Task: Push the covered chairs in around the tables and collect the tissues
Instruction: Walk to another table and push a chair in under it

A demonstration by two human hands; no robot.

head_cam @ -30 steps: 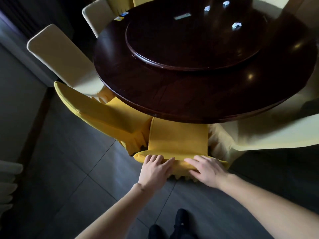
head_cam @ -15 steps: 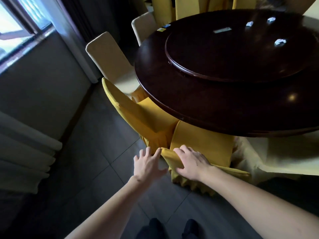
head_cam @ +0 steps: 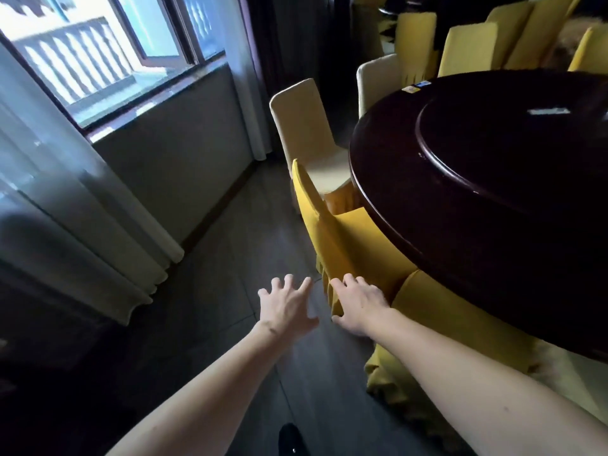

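Our left hand (head_cam: 287, 307) hovers with fingers spread over the floor at lower centre, holding nothing. Our right hand (head_cam: 360, 304) rests, fingers loosely splayed, on the yellow-covered chair (head_cam: 342, 238) tucked against the round table (head_cam: 477, 205) at right.

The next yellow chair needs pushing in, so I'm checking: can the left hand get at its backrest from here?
Probably yes. The left hand hovers open over bare floor beside the yellow chair, with nothing between them; the right hand already touches yellow cover.
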